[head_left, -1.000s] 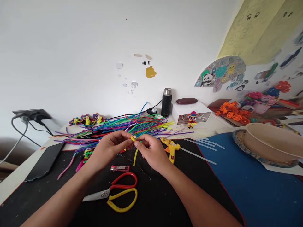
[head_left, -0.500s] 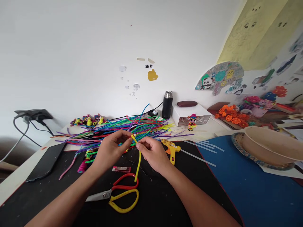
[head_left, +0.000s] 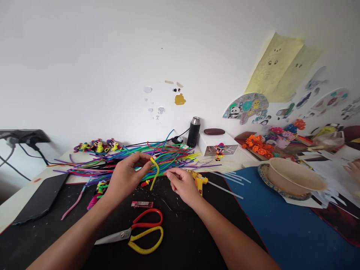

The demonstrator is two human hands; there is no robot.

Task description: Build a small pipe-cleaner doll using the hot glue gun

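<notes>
A short yellow pipe cleaner (head_left: 155, 175) is pinched near its top between the thumb and fingers of my left hand (head_left: 128, 176). It hangs in a bent curve, with a small pale piece at its upper end. My right hand (head_left: 182, 183) is just right of it, apart from it, fingers curled and closed with nothing visible in them. Below lie scissors (head_left: 146, 234) with one red and one yellow handle, blades parted, and a pink lighter (head_left: 142, 204). Behind my right hand lies a yellow glue gun (head_left: 200, 182) with a clear glue stick in it.
A pile of colourful pipe cleaners (head_left: 135, 157) spreads behind my hands. A black flask (head_left: 194, 132) and white box (head_left: 215, 142) stand by the wall. Left lies a dark phone-like slab (head_left: 42, 198); right, a large bowl (head_left: 295, 180). Another person's hand (head_left: 353, 170) shows at far right.
My right hand has let go of the yellow pipe cleaner and moved slightly right. The pipe cleaner's free end now curves higher, off the scissors. The view has turned right and up.
</notes>
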